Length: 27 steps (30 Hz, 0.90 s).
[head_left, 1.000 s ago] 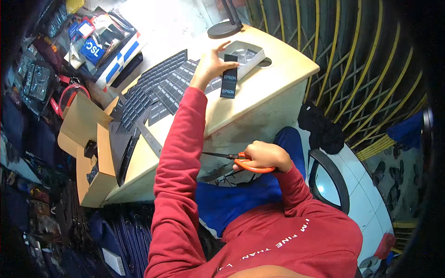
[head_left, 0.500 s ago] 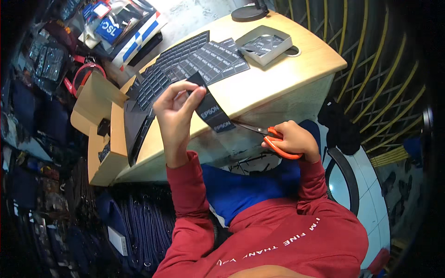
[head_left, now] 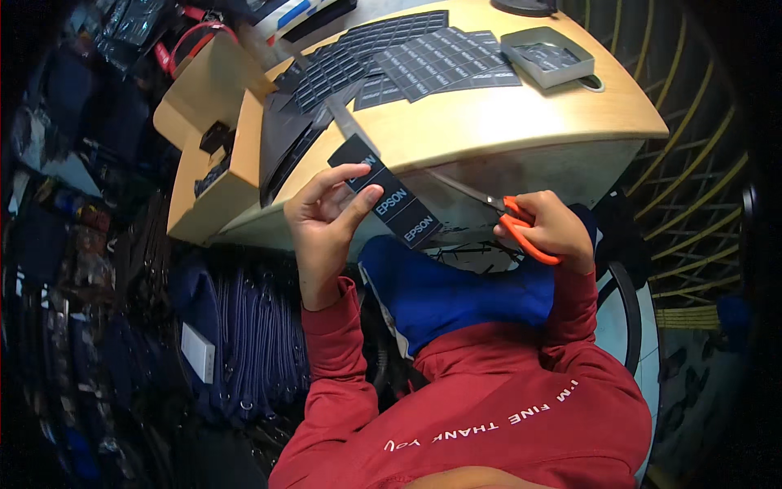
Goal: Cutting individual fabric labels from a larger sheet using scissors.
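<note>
Head view shows the left hand [head_left: 324, 224] pinching a black printed strip [head_left: 393, 202] between thumb and fingers, in front of the near edge of the bench [head_left: 521, 122]. The right hand [head_left: 557, 228] is closed around the orange handles of the scissors [head_left: 495, 202], whose blades point toward the strip. On the bench, dark printed sheets [head_left: 440, 61] lie beside an open grey box [head_left: 570, 76].
</note>
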Each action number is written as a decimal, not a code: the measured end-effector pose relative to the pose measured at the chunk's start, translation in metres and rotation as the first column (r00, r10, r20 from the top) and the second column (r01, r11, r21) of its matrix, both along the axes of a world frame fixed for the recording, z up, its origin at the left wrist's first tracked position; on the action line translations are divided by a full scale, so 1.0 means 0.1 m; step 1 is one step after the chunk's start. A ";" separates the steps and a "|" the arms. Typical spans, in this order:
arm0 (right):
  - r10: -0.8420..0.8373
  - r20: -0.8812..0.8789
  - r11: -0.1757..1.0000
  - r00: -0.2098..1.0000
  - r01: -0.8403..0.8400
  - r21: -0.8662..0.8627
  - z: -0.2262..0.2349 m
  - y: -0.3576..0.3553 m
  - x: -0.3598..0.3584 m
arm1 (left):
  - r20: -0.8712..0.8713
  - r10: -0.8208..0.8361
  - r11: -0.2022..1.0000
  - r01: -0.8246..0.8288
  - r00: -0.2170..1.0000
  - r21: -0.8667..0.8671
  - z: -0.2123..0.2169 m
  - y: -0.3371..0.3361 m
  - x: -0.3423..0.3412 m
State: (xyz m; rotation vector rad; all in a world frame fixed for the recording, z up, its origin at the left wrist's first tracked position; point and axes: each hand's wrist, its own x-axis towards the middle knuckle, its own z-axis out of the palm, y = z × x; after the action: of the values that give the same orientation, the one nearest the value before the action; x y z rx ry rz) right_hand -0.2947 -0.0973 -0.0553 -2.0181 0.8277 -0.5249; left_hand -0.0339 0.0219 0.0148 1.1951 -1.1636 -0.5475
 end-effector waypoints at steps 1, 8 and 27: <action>0.016 -0.006 1.000 1.000 -0.016 -0.003 0.01 0.03 0.06 | 0.055 0.063 0.996 -0.066 0.996 0.060 0.01 0.08 0.02; -0.040 0.432 0.984 0.901 -0.039 0.174 0.05 0.38 0.47 | -0.077 -0.059 0.980 0.043 0.995 -0.192 0.10 0.52 0.06; 0.288 0.568 0.952 0.771 -0.293 -0.085 0.21 1.02 0.88 | 0.401 0.074 0.995 -0.038 0.913 -0.097 0.36 1.15 0.21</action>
State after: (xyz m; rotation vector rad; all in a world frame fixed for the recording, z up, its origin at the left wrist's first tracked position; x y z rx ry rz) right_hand -0.2071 0.0048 -0.0343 -1.7765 0.1374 -0.8869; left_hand -0.0125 0.1373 0.0509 1.2979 -1.4815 -0.2031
